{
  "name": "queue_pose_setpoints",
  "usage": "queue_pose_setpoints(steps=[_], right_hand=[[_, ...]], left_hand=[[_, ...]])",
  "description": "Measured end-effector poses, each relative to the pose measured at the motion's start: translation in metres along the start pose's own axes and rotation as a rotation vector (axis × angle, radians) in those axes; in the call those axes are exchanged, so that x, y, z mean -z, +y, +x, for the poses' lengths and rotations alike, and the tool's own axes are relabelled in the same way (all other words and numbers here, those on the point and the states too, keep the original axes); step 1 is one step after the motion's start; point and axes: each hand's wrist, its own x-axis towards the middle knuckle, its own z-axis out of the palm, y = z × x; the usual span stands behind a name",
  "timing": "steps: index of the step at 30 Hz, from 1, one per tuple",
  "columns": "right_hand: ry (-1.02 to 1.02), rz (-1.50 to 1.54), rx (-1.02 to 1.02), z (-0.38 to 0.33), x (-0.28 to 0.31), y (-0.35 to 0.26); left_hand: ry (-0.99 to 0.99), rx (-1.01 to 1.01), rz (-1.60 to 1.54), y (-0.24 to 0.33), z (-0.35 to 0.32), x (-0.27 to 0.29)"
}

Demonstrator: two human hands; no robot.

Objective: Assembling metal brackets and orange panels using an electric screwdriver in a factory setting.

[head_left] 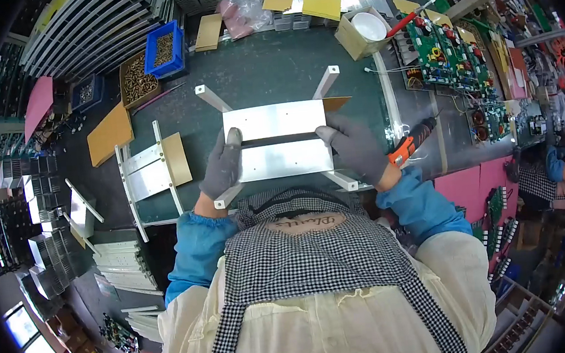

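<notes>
Between my hands is a metal frame (274, 121): two flat silver plates lie side by side, with a narrow gap between them, across two pale square bars whose ends stick out at the corners. My left hand (222, 163), in a dark grey glove, is closed on the left edge, thumb on top of the plates. On the right edge my gloved right hand (358, 144) grips the frame the same way, thumb by the gap. The fingers beneath are hidden. A cordless screwdriver (412, 142), orange and black, lies just right of my right hand.
A similar frame (148, 173) lies left on the green tabletop (266, 63). Beyond it stand a blue bin (164, 50) and a cardboard box (138, 80) of small fasteners. Green circuit boards (446, 54) fill the right side. A person (544, 177) works at far right.
</notes>
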Motion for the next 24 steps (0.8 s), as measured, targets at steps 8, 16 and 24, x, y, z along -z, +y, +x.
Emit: queue_pose_setpoints(steps=[8,16,24], right_hand=[[-0.062,-0.029,0.052,0.009,0.006,-0.008],[-0.185,0.204,-0.324,0.034,0.017,0.0],[-0.187,0.258,-0.261,0.022,0.017,-0.006]], left_hand=[[0.103,-0.048,0.204,-0.006,-0.013,0.0],[0.072,-0.031,-0.084,0.001,0.0,-0.009],[0.096,-0.046,-0.076,0.001,-0.008,-0.015]])
